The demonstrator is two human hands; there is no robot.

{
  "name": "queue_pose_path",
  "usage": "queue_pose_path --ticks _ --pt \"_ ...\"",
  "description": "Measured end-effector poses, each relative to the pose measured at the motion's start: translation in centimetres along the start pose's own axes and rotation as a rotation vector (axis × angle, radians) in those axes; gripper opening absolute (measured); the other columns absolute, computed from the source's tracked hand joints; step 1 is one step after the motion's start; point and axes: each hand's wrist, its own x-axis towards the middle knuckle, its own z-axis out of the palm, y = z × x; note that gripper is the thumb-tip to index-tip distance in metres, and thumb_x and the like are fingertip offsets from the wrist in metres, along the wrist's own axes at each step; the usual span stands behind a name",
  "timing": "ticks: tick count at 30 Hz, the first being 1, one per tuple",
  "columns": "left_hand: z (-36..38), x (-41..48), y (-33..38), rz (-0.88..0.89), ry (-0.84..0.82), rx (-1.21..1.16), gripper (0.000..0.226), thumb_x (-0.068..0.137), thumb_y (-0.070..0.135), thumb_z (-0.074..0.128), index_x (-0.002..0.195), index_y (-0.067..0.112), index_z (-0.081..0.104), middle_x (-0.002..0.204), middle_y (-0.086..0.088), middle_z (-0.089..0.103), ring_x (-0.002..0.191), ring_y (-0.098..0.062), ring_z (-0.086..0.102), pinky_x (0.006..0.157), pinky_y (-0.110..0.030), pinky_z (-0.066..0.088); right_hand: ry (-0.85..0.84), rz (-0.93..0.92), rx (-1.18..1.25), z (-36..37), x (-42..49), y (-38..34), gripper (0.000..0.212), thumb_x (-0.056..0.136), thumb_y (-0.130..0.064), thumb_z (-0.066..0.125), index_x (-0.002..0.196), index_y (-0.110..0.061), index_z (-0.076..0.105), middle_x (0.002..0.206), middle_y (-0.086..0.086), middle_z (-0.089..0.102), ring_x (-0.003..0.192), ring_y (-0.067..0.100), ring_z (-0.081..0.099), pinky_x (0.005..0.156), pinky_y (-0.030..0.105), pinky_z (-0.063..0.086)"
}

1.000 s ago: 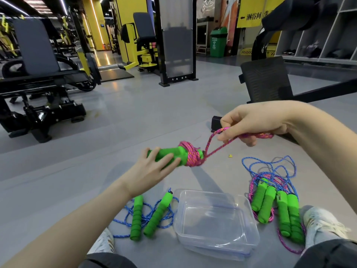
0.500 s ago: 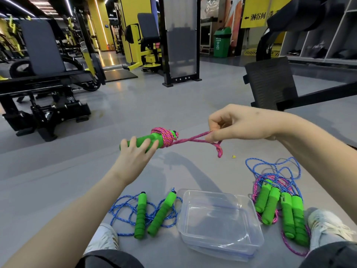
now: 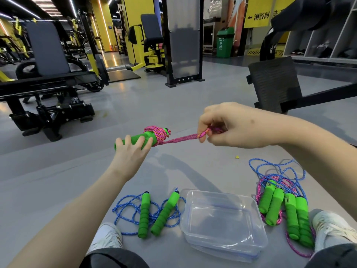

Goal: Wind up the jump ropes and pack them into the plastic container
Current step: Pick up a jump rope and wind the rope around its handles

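Winding is nearly done: green handles [image 3: 139,139], beyond the near plastic container [image 3: 251,246], are gripped by the left hand [image 3: 132,153]; the pink rope tail [image 3: 181,139] is pinched by the right hand [image 3: 229,128]. Tucking its end, seemingly looped, is called for next.

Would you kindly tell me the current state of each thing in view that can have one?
left hand, grips the green handle.
right hand, pinches the pink rope's tail.
pink rope, mostly wound round the handle, tail pulled taut.
plastic container, open, nothing in it.
blue jump rope left of it, loose, unwound.
two jump ropes right of it, tangled together, unwound.
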Motion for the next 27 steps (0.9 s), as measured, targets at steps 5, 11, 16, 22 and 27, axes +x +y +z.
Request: queue_pose_path --ticks 5,11,16,22,27 --pt "0.0 -0.4 0.5 0.159 0.079 0.039 0.068 0.057 -0.002 0.034 0.12 0.008 0.058 0.093 -0.014 0.059 0.066 -0.033 0.052 0.056 -0.036 0.037 0.021 -0.004 0.063 -0.6 0.0 0.0 0.021 0.085 -0.003 0.06 0.079 -0.02 0.072 0.084 0.004 0.065 0.056 0.007 0.066 0.058 0.019 0.052" --pt "-0.9 -0.4 3.2 0.487 0.282 -0.008 0.057 0.074 -0.004 0.034 0.128 0.011 0.047 0.102 -0.013 0.058 0.078 -0.036 0.056 0.063 -0.042 0.047 0.173 0.048 0.156 -2.0 -0.1 1.2 0.014 0.083 0.001 0.064 0.086 -0.008 0.074 0.062 0.001 0.067 0.051 0.008 0.065 0.056 0.012 0.052" --pt "-2.8 -0.7 7.1 0.65 0.518 -0.2 0.036 0.097 0.009 0.039 0.131 0.02 0.047 0.115 -0.01 0.054 0.092 -0.039 0.059 0.074 -0.044 0.049 0.531 0.218 0.817 -1.8 0.4 5.8 0.015 0.081 0.008 0.062 0.091 -0.002 0.067 0.073 0.01 0.067 0.059 0.012 0.065 0.061 0.018 0.055" --pt "-8.1 0.5 10.9 0.565 0.801 -0.399 0.031 0.097 0.02 0.05 0.127 0.024 0.048 0.12 -0.006 0.05 0.096 -0.036 0.059 0.078 -0.041 0.048 0.667 0.417 1.259 0.5 -0.7 11.7 0.02 0.084 0.015 0.051 0.078 -0.004 0.057 0.07 0.01 0.067 0.062 0.015 0.067 0.06 0.021 0.057" --pt "-9.9 2.3 9.4 0.381 0.872 -0.416 0.032 0.097 0.016 0.046 0.128 0.023 0.048 0.124 -0.006 0.046 0.105 -0.035 0.054 0.082 -0.041 0.044 0.624 0.545 1.246 2.9 -1.6 12.9 0.024 0.089 0.013 0.043 0.08 -0.003 0.058 0.06 0.003 0.069 0.05 0.006 0.065 0.055 0.019 0.055"
